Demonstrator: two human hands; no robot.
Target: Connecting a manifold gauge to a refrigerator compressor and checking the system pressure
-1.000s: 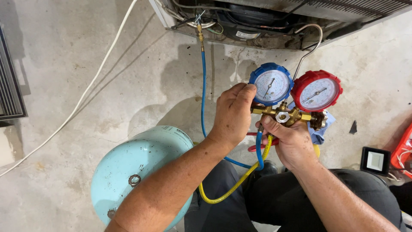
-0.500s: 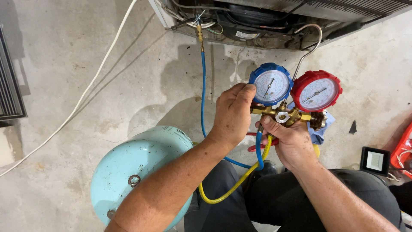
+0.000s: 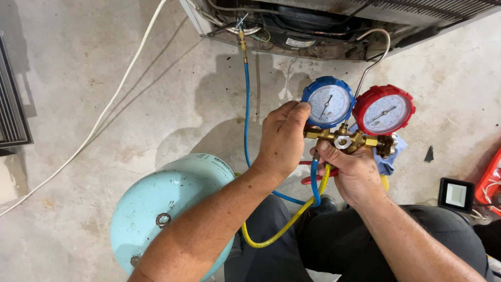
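I hold up a brass manifold gauge set point(image 3: 347, 140) with a blue-rimmed dial point(image 3: 329, 103) and a red-rimmed dial point(image 3: 384, 110). My left hand point(image 3: 282, 138) is closed over the valve knob at the manifold's left end. My right hand point(image 3: 352, 172) grips the manifold body from below, thumb on the centre fitting. A blue hose point(image 3: 247, 109) runs from the manifold to a brass fitting on the appliance's open base point(image 3: 313, 31). A yellow hose point(image 3: 284, 224) loops down toward a pale blue gas cylinder point(image 3: 167, 209) lying by my left forearm.
A white cable point(image 3: 104, 112) crosses the concrete floor at left. A dark vent grille point(image 3: 13, 115) stands at the left edge. A small black work light point(image 3: 455, 194) and a red case point(image 3: 488, 183) sit at right. A blue cloth point(image 3: 389, 162) hangs behind the manifold.
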